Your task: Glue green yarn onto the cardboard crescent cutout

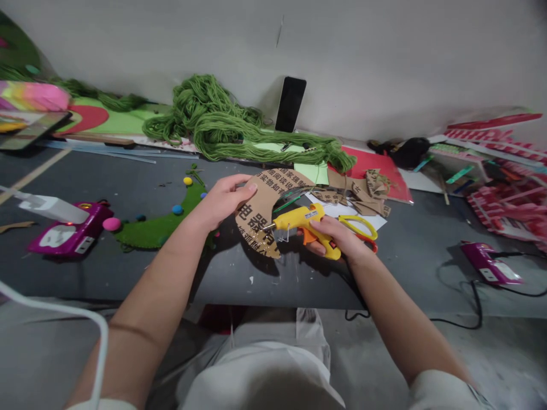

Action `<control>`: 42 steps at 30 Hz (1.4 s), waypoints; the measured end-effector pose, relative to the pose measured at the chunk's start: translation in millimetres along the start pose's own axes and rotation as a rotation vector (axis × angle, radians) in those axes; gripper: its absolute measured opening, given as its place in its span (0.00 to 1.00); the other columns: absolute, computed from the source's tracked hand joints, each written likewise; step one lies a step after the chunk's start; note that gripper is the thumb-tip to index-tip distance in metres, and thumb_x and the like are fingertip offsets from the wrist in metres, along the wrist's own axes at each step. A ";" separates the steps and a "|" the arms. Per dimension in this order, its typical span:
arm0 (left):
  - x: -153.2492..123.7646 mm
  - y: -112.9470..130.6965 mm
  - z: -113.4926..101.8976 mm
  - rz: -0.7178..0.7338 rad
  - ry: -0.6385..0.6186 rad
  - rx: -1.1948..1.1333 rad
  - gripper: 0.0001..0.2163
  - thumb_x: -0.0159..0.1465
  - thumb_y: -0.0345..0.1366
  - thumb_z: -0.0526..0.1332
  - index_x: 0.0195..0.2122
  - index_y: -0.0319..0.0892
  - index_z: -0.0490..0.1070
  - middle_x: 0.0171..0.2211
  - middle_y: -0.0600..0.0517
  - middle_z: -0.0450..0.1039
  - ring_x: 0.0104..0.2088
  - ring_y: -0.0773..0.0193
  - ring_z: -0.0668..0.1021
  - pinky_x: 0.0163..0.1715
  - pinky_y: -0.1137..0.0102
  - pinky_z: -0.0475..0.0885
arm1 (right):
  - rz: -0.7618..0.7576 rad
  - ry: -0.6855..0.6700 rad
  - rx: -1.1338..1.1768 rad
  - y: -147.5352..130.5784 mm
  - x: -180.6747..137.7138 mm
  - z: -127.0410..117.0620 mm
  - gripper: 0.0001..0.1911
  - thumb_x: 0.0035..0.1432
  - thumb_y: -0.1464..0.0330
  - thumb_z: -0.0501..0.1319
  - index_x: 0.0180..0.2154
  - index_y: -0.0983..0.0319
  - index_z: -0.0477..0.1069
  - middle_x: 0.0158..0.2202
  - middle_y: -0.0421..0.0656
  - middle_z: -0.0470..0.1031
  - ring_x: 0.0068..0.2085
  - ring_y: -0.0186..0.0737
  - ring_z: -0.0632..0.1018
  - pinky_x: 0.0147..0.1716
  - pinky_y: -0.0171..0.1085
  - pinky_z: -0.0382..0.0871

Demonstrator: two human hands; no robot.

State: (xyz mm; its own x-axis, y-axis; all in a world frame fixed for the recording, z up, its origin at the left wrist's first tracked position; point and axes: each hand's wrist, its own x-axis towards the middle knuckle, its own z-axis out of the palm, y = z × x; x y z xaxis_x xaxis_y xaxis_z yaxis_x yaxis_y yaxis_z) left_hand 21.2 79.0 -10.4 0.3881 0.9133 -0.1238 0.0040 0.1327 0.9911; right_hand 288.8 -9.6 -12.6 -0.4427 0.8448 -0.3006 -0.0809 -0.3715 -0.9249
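My left hand pinches the left edge of a curved brown cardboard piece printed with dark characters, holding it above the dark table. My right hand grips a yellow hot glue gun with an orange trigger, its nozzle touching the cardboard's lower part. Yellow-handled scissors lie just behind my right hand on white paper.
A pile of green yarn and a black phone lean at the wall. A green felt shape with pompoms lies left, beside a purple power strip. Cardboard scraps, red paper and pink packs crowd the right, with another purple strip.
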 end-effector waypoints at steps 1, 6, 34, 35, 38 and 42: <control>-0.7 0.6 1.0 0.004 -0.004 0.005 0.23 0.60 0.46 0.67 0.56 0.45 0.74 0.40 0.46 0.82 0.38 0.55 0.83 0.35 0.63 0.79 | 0.000 -0.001 0.001 -0.1 0.3 0.2 0.19 0.60 0.55 0.61 0.33 0.66 0.72 0.13 0.38 0.64 0.16 0.32 0.63 0.18 0.33 0.53; -3.7 3.6 4.4 0.013 -0.014 0.018 0.22 0.60 0.46 0.67 0.54 0.45 0.75 0.40 0.46 0.82 0.39 0.55 0.83 0.36 0.64 0.79 | 0.000 0.028 -0.010 0.9 1.7 0.0 0.19 0.60 0.55 0.61 0.34 0.66 0.72 0.14 0.37 0.64 0.16 0.32 0.62 0.17 0.33 0.53; -3.5 2.5 5.4 0.029 -0.025 0.046 0.23 0.60 0.48 0.67 0.54 0.43 0.75 0.41 0.45 0.82 0.39 0.55 0.83 0.37 0.64 0.79 | -0.017 0.071 -0.056 -1.9 -0.5 1.6 0.18 0.60 0.56 0.61 0.34 0.66 0.72 0.14 0.38 0.64 0.17 0.32 0.64 0.19 0.33 0.55; -3.8 2.8 5.9 0.030 -0.028 0.044 0.23 0.60 0.48 0.67 0.54 0.43 0.75 0.41 0.45 0.82 0.39 0.55 0.83 0.37 0.64 0.79 | -0.028 0.071 -0.053 -2.0 -0.2 2.0 0.19 0.60 0.55 0.61 0.34 0.67 0.72 0.15 0.38 0.64 0.17 0.32 0.64 0.19 0.33 0.55; -4.5 3.6 7.2 0.028 -0.028 0.046 0.23 0.60 0.47 0.67 0.54 0.43 0.75 0.40 0.46 0.82 0.39 0.55 0.83 0.36 0.64 0.79 | -0.060 0.070 -0.053 -2.3 0.4 2.1 0.19 0.61 0.56 0.61 0.33 0.67 0.72 0.15 0.38 0.64 0.18 0.31 0.64 0.19 0.33 0.55; -5.0 4.0 7.8 0.047 -0.014 0.068 0.22 0.61 0.47 0.66 0.54 0.44 0.75 0.40 0.46 0.82 0.38 0.56 0.83 0.35 0.65 0.79 | -0.044 0.057 -0.058 -2.9 -1.6 0.3 0.20 0.61 0.55 0.61 0.34 0.67 0.72 0.14 0.38 0.64 0.17 0.31 0.64 0.19 0.32 0.56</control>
State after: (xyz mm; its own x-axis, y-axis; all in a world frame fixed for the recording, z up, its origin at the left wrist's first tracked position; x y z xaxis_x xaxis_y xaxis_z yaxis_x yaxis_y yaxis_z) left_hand 26.5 72.0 -5.5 0.4018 0.9125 -0.0767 0.0476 0.0628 0.9969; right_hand 289.5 -9.9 -9.3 -0.3883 0.8808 -0.2710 -0.0465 -0.3124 -0.9488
